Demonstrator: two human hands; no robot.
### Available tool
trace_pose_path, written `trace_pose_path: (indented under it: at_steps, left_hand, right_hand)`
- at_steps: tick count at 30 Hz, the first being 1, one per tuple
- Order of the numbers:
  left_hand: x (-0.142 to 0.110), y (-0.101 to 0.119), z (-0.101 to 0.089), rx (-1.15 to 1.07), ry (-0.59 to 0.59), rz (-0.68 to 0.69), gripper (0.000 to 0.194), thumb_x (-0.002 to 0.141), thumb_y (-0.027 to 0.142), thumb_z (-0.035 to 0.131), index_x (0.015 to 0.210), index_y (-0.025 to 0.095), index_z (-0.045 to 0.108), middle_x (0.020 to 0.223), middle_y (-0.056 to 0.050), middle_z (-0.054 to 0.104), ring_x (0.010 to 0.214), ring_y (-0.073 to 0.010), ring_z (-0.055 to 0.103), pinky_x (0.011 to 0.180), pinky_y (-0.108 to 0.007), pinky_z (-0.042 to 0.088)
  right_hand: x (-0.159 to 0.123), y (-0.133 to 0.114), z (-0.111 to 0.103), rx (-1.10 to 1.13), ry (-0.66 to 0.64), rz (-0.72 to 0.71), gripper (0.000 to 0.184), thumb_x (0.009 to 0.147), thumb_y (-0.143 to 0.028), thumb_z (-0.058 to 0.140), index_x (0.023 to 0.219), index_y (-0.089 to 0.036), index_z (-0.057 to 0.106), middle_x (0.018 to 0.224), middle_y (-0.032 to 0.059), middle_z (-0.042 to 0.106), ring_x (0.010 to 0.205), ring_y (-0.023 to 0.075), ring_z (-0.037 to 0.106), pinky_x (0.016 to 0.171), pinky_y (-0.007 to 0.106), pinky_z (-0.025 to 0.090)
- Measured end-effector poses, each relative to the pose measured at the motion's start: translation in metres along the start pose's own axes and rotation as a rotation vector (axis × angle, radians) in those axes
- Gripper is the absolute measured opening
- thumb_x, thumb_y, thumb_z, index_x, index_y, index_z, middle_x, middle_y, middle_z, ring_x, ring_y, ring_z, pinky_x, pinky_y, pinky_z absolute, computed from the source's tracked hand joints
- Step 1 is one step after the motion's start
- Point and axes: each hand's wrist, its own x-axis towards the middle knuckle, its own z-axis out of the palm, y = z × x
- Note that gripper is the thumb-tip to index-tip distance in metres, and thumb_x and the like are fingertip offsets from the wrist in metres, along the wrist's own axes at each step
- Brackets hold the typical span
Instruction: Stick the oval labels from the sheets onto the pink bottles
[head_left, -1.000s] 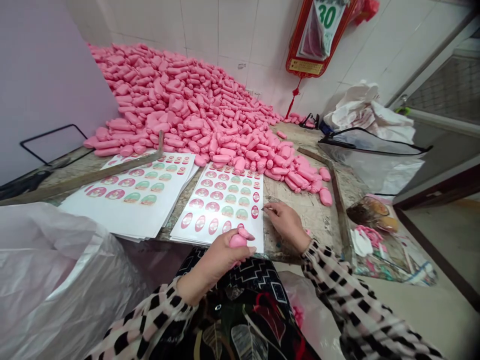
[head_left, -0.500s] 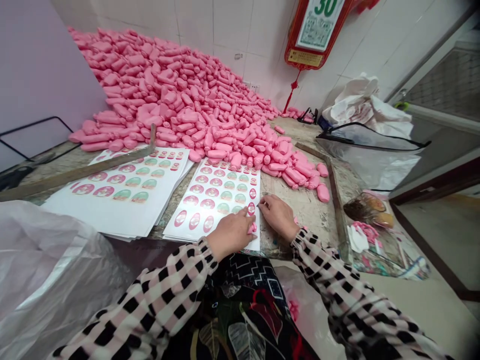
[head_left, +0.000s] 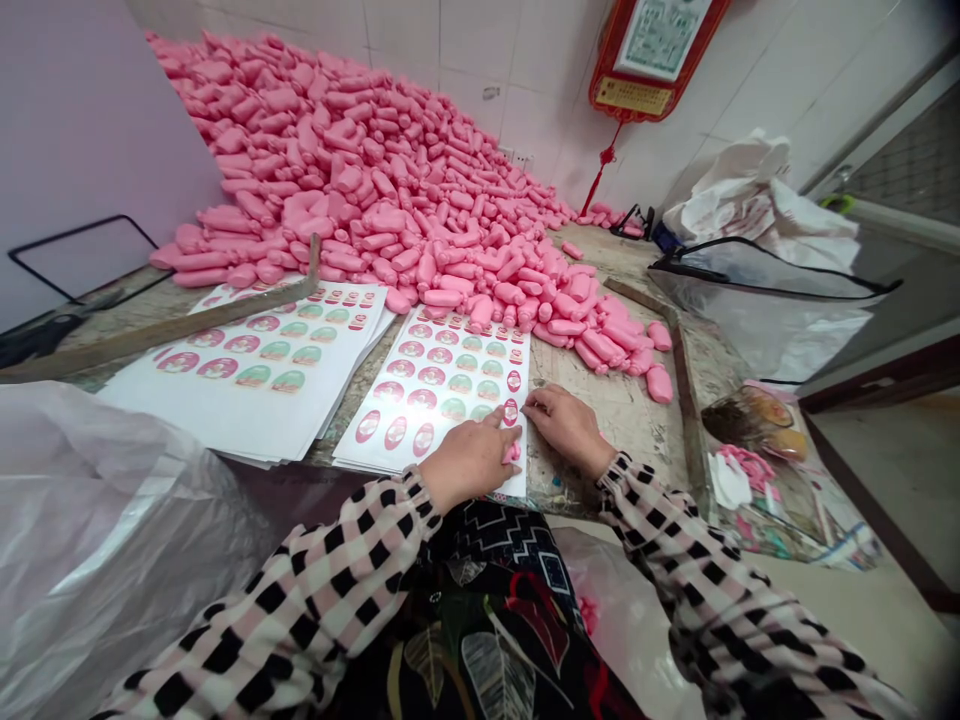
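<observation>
My left hand rests on the near edge of a white sticker sheet, fingers curled round a small pink piece that peeks out under them. My right hand lies beside it on the worn table, its fingertips pinched at a red oval sticker on the sheet's right edge. Rows of pink, green and red oval stickers cover the sheet. Behind it rises a big heap of pink sausage-shaped pieces.
A stack of more sticker sheets lies to the left under a wooden strip. Clear plastic bags sit at the left and right. A red wall calendar hangs above. Scraps lie in a tray.
My left hand, holding the pink piece, went from my lap up onto the sheet's near edge. My right hand shifted slightly left to the red sticker. The view tilted a little.
</observation>
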Motion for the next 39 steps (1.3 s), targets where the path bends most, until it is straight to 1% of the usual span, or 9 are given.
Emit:
trace_pose_path:
  at_steps: [6,12,20,26,30,33,35,37,39]
  left_hand:
    - [0.003,0.002,-0.005,0.053,-0.044,-0.025,0.057,0.077,0.045,0.052,0.13,0.027,0.043,0.144,-0.011,0.028,0.108,-0.0306,0.053,0.085,-0.039,0.042]
    - [0.006,0.001,-0.011,0.055,-0.107,-0.015,0.06,0.074,0.048,0.053,0.13,0.03,0.043,0.147,-0.012,0.022,0.106,-0.0337,0.054,0.081,-0.041,0.044]
    - [0.015,-0.001,-0.014,0.006,-0.186,-0.079,0.067,0.068,0.052,0.058,0.13,0.035,0.042,0.149,-0.011,0.014,0.101,-0.0349,0.056,0.08,-0.043,0.043]
    - [0.018,0.0,-0.02,-0.067,-0.19,-0.091,0.063,0.064,0.053,0.06,0.123,0.031,0.052,0.148,-0.012,0.018,0.101,-0.0365,0.055,0.081,-0.044,0.041]
    - [0.017,0.003,-0.021,-0.056,-0.198,-0.098,0.06,0.064,0.054,0.059,0.119,0.03,0.055,0.147,-0.012,0.02,0.101,-0.037,0.054,0.081,-0.045,0.041]
    - [0.013,0.001,-0.017,-0.091,-0.149,-0.098,0.062,0.065,0.052,0.06,0.124,0.034,0.05,0.146,-0.011,0.023,0.1,-0.0364,0.054,0.082,-0.046,0.041]
    - [0.007,-0.002,-0.013,-0.174,-0.073,-0.085,0.062,0.067,0.051,0.059,0.127,0.037,0.046,0.144,-0.01,0.027,0.102,-0.0353,0.054,0.085,-0.046,0.039]
    - [-0.001,-0.005,-0.007,-0.323,0.054,-0.052,0.06,0.069,0.052,0.059,0.125,0.034,0.049,0.139,-0.01,0.034,0.108,-0.0336,0.05,0.09,-0.044,0.037]
    - [-0.009,-0.008,-0.004,-0.578,0.208,-0.04,0.053,0.071,0.056,0.057,0.115,0.026,0.057,0.124,-0.01,0.049,0.107,-0.0291,0.05,0.09,-0.039,0.038]
  right_hand:
    - [-0.001,0.004,0.009,0.16,0.023,0.044,0.015,0.081,-0.034,0.051,0.082,-0.023,0.061,0.087,0.0006,0.061,0.079,0.015,0.054,0.066,0.025,0.034]
    - [-0.004,-0.005,0.024,0.304,0.096,0.268,0.017,0.079,-0.035,0.049,0.079,-0.022,0.06,0.08,0.0005,0.063,0.071,0.015,0.054,0.059,0.025,0.033]
    - [-0.003,-0.018,0.012,0.142,0.083,0.311,0.024,0.075,-0.044,0.052,0.074,-0.023,0.061,0.08,0.0005,0.064,0.067,0.0147,0.053,0.054,0.025,0.028]
    - [0.002,-0.03,0.0,-0.009,0.099,0.281,0.016,0.072,-0.038,0.055,0.073,-0.024,0.063,0.081,0.0015,0.065,0.072,0.0169,0.055,0.055,0.026,0.028]
    - [0.004,-0.037,-0.01,-0.01,0.102,0.302,0.016,0.071,-0.038,0.056,0.071,-0.025,0.064,0.079,0.0018,0.065,0.073,0.0174,0.056,0.055,0.026,0.029]
    - [0.002,-0.036,-0.02,0.037,0.187,0.312,0.019,0.071,-0.042,0.057,0.069,-0.024,0.063,0.078,0.0011,0.064,0.069,0.0163,0.054,0.055,0.026,0.029]
    - [0.0,-0.032,-0.027,0.106,0.241,0.327,0.022,0.07,-0.045,0.058,0.068,-0.023,0.063,0.073,0.0003,0.063,0.064,0.0152,0.052,0.054,0.026,0.029]
    - [-0.004,-0.028,-0.031,0.258,0.266,0.324,0.026,0.068,-0.048,0.06,0.066,-0.022,0.061,0.065,-0.0009,0.06,0.058,0.0137,0.049,0.053,0.025,0.029]
    - [-0.01,-0.03,-0.031,0.524,0.291,0.28,0.029,0.066,-0.048,0.062,0.064,-0.02,0.059,0.059,-0.0024,0.055,0.055,0.0119,0.045,0.052,0.025,0.03]
